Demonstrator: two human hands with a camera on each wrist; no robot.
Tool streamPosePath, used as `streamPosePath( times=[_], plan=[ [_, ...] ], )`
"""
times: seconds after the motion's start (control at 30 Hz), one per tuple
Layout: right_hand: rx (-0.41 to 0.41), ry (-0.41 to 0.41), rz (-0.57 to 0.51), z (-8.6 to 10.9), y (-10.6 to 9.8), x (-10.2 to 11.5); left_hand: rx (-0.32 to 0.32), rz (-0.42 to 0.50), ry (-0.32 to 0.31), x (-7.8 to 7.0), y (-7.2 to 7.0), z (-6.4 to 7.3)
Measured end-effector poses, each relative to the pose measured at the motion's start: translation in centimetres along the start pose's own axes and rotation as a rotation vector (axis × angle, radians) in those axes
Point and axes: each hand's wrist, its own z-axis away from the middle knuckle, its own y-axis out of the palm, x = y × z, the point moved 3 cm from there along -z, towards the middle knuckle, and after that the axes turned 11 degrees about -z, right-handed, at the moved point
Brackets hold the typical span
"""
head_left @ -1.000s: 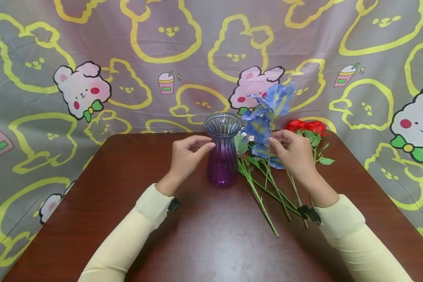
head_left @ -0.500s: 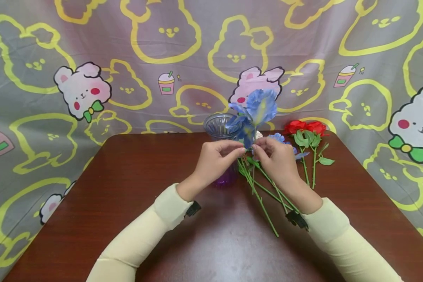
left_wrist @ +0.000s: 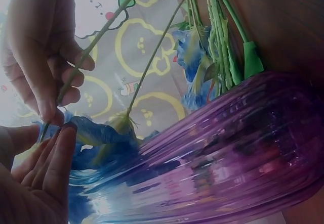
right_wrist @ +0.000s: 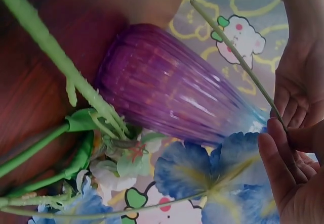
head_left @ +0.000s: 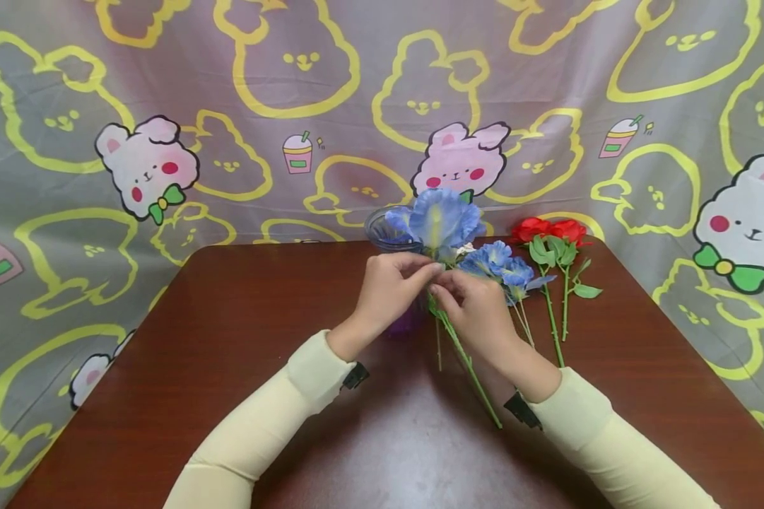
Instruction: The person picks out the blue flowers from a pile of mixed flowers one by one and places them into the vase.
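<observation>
In the head view, a blue artificial iris (head_left: 439, 219) stands in front of the rim of a clear-and-purple ribbed glass vase (head_left: 407, 324). My left hand (head_left: 388, 290) and right hand (head_left: 477, 304) meet just below the bloom. Thumb and fingers of the right hand pinch a thin green stem (right_wrist: 243, 62), as the right wrist view shows. Close beside them, the left thumb and fingers pinch the same stem in the left wrist view. The vase is upright on the table, largely hidden by the left hand and the bloom in the head view.
Blue flowers (head_left: 502, 268) lie right of the vase, with red roses (head_left: 550, 230) farther right. A thick green stem (head_left: 473, 375) points toward the front of the brown table (head_left: 242, 318). A cartoon-printed curtain (head_left: 331, 85) hangs behind.
The right hand has brought the iris leftward and lower, in front of the vase. My left hand has moved right from beside the vase to the stem.
</observation>
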Motion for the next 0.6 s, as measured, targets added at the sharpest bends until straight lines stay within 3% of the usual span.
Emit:
streamPosePath(
  times=[0.37, 0.6],
  plan=[
    [0.041, 0.019, 0.010, 0.4, 0.0, -0.4, -0.016, -0.026, -0.025, 0.3, 0.1, 0.0],
    [0.072, 0.170, 0.166, 0.8, -1.7, -3.1, -0.012, 0.042, -0.032, 0.4, 0.1, -0.1]
  ],
)
